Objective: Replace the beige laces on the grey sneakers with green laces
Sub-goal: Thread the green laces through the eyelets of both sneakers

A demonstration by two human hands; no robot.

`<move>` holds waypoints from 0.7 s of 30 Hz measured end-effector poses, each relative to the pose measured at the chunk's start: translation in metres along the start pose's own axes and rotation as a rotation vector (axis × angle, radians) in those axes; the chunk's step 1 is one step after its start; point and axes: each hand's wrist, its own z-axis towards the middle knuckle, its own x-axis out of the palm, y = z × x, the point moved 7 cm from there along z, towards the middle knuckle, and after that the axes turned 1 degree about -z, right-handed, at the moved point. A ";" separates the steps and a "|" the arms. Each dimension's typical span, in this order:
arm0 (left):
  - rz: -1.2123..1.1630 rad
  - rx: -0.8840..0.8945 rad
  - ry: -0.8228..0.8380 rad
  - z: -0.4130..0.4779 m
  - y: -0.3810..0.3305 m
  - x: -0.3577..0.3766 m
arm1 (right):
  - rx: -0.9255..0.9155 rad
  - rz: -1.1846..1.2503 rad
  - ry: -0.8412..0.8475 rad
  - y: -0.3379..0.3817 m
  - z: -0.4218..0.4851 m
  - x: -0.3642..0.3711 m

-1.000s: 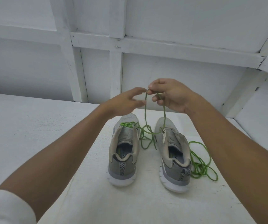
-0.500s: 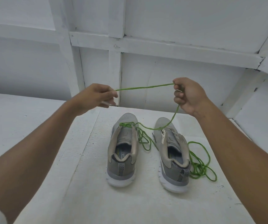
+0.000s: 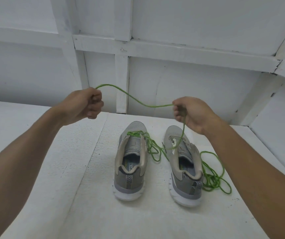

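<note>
A thin, round green lace (image 3: pixel 135 99) is sagging in a slack wave between two raised hands above the grey sneakers. The left hand (image 3: pixel 85 104) is curling into a closed fist around one end; the right hand (image 3: pixel 191 112) is pinching the cord with fingers closed, and from there it is dropping to the toe area of the right sneaker (image 3: pixel 183 163). The left sneaker (image 3: pixel 131 161) is carrying green loops at its front eyelets, trailing between the shoes. Another green lace (image 3: pixel 214 176) is lying coiled beside the right shoe. Both mesh-topped, white-soled shoes are standing heels toward the camera on a rough white table (image 3: pixel 69 169). The lace tip inside the left fist is hidden.
</note>
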 end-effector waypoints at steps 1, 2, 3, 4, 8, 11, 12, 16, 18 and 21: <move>0.093 0.021 -0.011 0.001 -0.005 0.002 | 0.021 -0.170 0.087 -0.001 -0.008 0.012; 0.224 0.042 -0.006 0.002 -0.010 0.006 | 0.054 -0.399 0.168 -0.003 -0.017 0.021; 0.376 0.062 0.009 0.003 -0.014 0.012 | 0.079 -0.676 0.228 -0.005 -0.024 0.027; 0.533 0.077 0.019 0.004 -0.018 0.019 | 0.074 -0.948 0.252 -0.004 -0.028 0.030; 1.094 0.114 0.033 0.007 -0.031 0.057 | -0.217 -1.102 0.088 0.029 -0.025 0.042; 1.288 0.124 0.082 0.011 -0.033 0.086 | -0.381 -0.905 0.130 0.035 -0.021 0.060; 1.338 0.130 0.086 0.012 -0.033 0.091 | -0.413 -0.888 0.150 0.033 -0.019 0.065; 1.444 0.153 0.087 0.017 -0.030 0.100 | -0.426 -0.858 0.149 0.023 -0.011 0.071; 1.458 0.157 0.084 0.018 -0.028 0.100 | -0.407 -0.836 0.152 0.018 -0.009 0.070; 1.433 0.171 0.067 0.020 -0.026 0.097 | -0.407 -0.821 0.156 0.015 -0.009 0.070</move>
